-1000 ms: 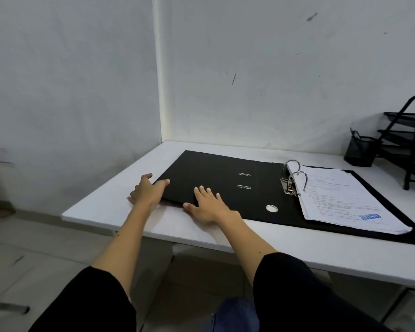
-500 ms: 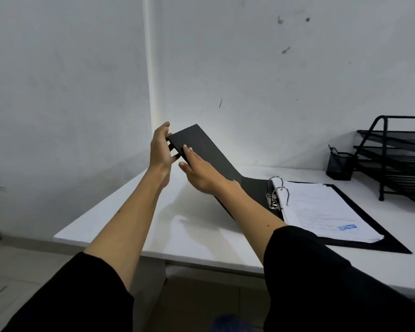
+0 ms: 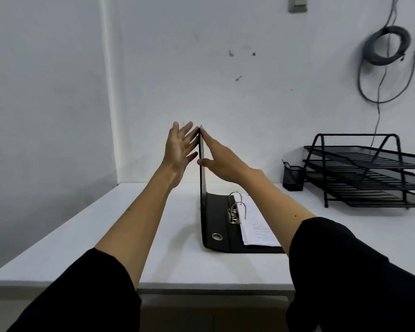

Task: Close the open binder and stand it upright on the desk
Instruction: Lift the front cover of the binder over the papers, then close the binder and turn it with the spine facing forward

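Our left hand (image 3: 179, 149) is spread flat, fingers apart, against the outer face of the binder (image 3: 216, 226) cover (image 3: 202, 178), which stands near vertical on the desk (image 3: 173, 236). Just across the cover, our right hand (image 3: 222, 161) lies flat on its inner face, thumb at the edge. Neither hand clamps it, so it could drop uncontrolled onto the rings (image 3: 236, 207) and papers (image 3: 256, 228) below our right wrist, or catch there and creasing sheets.

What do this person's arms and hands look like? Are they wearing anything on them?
Both hands, left and right, are bare: no gloves, rings, watch or bracelets show. The forearms are uncovered too. Black sleeves cover the upper arms, ending around the elbows. The right forearm carries a small dark spot.
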